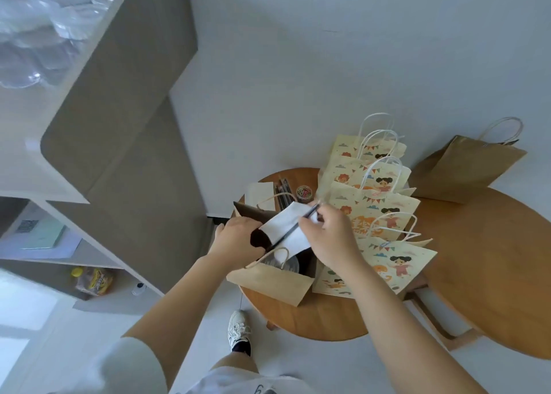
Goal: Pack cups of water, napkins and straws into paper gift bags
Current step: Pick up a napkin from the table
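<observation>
An open brown paper bag point(274, 283) stands on the small round wooden table point(313, 322). My left hand point(238, 241) grips the bag's far left rim and holds it open. My right hand point(331, 238) pinches a white napkin point(286, 229) and a dark straw point(295, 226) together over the bag's mouth. Inside the bag a clear cup point(287, 264) shows under the napkin. Several printed gift bags point(375, 214) with cartoon children stand in a row right of my right hand.
A plain brown bag point(465, 170) leans at the back of a larger wooden table point(492, 274). A bundle of dark straws point(283, 190), a napkin stack point(262, 193) and a small jar of coloured clips point(304, 192) sit behind the open bag. Shelving point(119, 125) rises at left.
</observation>
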Demonstrator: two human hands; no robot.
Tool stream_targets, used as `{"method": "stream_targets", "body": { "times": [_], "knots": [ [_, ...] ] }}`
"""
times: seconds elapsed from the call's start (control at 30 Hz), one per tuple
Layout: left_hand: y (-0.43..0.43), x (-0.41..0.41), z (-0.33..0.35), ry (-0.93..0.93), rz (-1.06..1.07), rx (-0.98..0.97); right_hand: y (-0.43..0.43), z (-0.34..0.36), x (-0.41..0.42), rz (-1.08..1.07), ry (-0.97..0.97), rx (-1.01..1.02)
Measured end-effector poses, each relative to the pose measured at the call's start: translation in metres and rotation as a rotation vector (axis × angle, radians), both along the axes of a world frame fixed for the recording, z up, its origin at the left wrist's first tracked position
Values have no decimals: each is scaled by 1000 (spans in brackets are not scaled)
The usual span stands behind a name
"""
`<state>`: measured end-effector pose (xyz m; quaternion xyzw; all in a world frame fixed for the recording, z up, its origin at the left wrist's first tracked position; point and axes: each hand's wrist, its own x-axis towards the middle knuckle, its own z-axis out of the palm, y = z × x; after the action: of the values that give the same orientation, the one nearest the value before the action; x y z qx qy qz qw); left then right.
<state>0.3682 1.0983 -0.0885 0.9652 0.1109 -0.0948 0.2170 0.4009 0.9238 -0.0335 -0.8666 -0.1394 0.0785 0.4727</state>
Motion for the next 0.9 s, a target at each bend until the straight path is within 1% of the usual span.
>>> {"method": "stream_targets", "body": {
  "times": [0.07, 0.1, 0.17, 0.23, 0.33, 0.37, 0.4, 0.43, 0.57, 0.63, 0.67, 0.7, 0.77, 0.83, 0.9],
  "knots": [
    [-1, -3, 3, -13, 27, -25, 11, -16, 3, -2, 56, -30],
    [-1, -4, 3, -18, 54, -67, 17, -23, 4, -1, 83, -50],
    [3, -6, 2, -36, 174, -252, 30, -35, 8, 6, 134, -80],
    [11, -9, 1, -75, 296, -384, 43, -43, 10, 21, 189, -59],
    [27, -15, -2, -141, 376, -424, 51, -48, 11, 44, 378, 29],
    [33, -17, -3, -148, 380, -401, 50, -49, 12, 40, 432, 62],
    [38, -19, -5, -145, 372, -361, 46, -51, 14, 30, 445, 72],
    [42, -21, -7, -130, 351, -309, 40, -52, 16, 15, 405, 59],
    [47, -20, -15, 28, 178, -26, 7, -59, 20, -109, 88, -42],
    [42, -16, -17, 77, 138, 61, -11, -60, 17, -108, -103, -150],
    [40, -12, -16, 76, 123, 87, -19, -62, 16, -87, -154, -232],
    [37, -7, -16, 65, 104, 112, -26, -63, 15, -51, -158, -321],
    [32, 3, -15, 55, 43, 183, -34, -65, 14, 66, -89, -478],
    [29, 12, -15, 67, -52, 243, -34, -66, 10, 190, 0, -547],
    [27, 18, -14, 83, -137, 249, -29, -64, 6, 309, 65, -626]
  ]
}}
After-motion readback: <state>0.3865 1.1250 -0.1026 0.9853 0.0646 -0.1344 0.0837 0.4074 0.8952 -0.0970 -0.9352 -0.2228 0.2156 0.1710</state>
